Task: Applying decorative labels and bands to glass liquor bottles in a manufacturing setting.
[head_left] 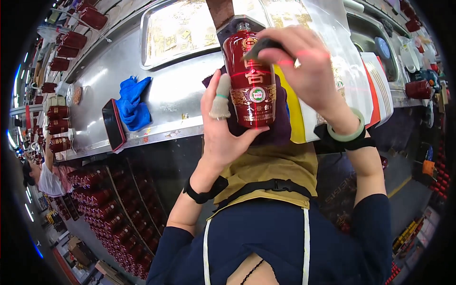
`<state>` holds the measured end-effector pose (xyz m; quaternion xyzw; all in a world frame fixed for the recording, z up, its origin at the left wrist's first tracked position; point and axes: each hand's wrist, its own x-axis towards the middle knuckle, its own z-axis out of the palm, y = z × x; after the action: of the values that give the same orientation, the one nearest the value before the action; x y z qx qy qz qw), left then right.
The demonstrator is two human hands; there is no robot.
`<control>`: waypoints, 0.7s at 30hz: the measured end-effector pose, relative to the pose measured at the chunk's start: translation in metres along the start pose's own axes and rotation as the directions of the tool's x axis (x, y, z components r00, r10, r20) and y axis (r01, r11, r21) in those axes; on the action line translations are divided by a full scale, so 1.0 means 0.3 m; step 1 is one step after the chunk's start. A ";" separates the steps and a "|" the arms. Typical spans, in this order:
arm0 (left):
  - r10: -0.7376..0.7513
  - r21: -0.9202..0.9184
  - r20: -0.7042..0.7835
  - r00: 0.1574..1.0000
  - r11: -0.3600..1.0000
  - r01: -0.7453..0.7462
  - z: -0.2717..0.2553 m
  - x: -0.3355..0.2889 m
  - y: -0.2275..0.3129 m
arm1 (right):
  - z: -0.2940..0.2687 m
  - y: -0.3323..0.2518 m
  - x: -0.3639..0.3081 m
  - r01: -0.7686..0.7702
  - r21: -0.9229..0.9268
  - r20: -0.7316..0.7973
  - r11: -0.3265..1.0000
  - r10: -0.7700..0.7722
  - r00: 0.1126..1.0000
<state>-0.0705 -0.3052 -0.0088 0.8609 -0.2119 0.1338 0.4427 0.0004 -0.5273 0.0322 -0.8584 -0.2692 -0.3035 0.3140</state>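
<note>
Red bottle [252, 78] is over a dark purple cloth [283, 122] at the near edge of the steel table [178, 90], neck pointing away from the wearer, label side up. Left hand [221, 137] is curled round its lower left side, thumb by the base, a pale finger cover [220, 102] on one finger; right hand [308, 71] pinches a dark pad [264, 46] at the upper front, probably touching the glass, but the blur makes contact hard to call. Blue cloth [133, 102] and red-edged phone [113, 124] sit to the left, shallow metal tray [144, 40] beyond.
</note>
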 end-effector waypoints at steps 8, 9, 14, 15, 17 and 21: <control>0.070 0.024 -0.032 0.997 0.997 -0.069 0.017 0.035 0.015 | -0.039 -0.103 -0.148 0.185 0.064 0.030 0.981 -0.188 0.982; 0.062 0.028 -0.021 0.998 0.998 -0.061 0.019 0.033 0.008 | -0.049 -0.138 -0.170 0.306 0.109 0.041 0.946 -0.312 0.949; 0.026 -0.081 -0.015 1.000 0.996 -0.027 0.026 0.011 -0.026 | -0.066 -0.138 -0.155 -0.001 0.043 0.002 0.999 0.001 1.000; -0.003 -0.122 -0.001 1.000 0.993 0.002 0.025 0.004 -0.029 | -0.068 -0.119 -0.140 -0.012 -0.061 0.019 0.998 0.013 1.000; 0.017 -0.133 0.001 1.000 0.991 -0.017 0.027 -0.001 -0.042 | -0.058 -0.138 -0.142 0.135 -0.005 0.032 0.991 -0.135 0.990; -0.045 -0.275 0.068 0.997 0.960 0.062 0.028 -0.014 -0.069 | -0.066 -0.186 -0.158 0.344 0.067 0.024 0.937 -0.346 0.938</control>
<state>-0.0638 -0.3001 -0.0301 0.7998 -0.2185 0.0644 0.5553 -0.0748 -0.5173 0.0327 -0.7929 -0.4303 -0.3302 0.2777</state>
